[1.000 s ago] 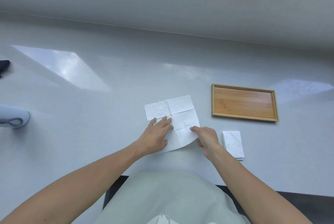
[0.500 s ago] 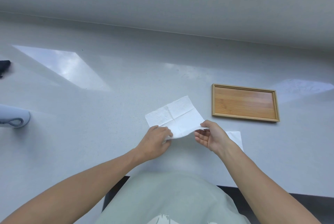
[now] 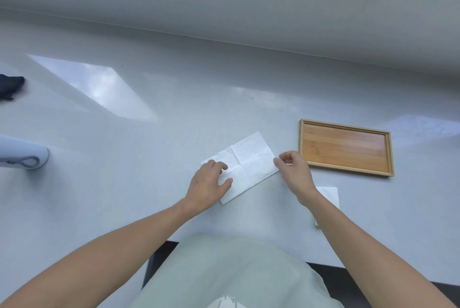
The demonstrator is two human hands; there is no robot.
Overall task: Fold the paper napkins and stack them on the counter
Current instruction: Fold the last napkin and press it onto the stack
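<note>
A white paper napkin (image 3: pixel 249 161) lies on the grey counter (image 3: pixel 149 158), folded in half into a slanted rectangle with crease lines across it. My left hand (image 3: pixel 207 184) rests flat on its left end, fingers spread over the paper. My right hand (image 3: pixel 292 168) pinches the napkin's right corner between thumb and fingers. A small stack of folded napkins (image 3: pixel 329 195) sits to the right, partly hidden under my right forearm.
A shallow wooden tray (image 3: pixel 346 147) stands right of the napkin. A pale blue handle with a loop (image 3: pixel 22 156) pokes in at the left edge, and a dark object (image 3: pixel 10 86) lies farther back. The counter's front edge runs close to my body.
Both hands lifted the near edge of the open napkin and carried it away from me over the far half. The napkin now lies folded in two.
</note>
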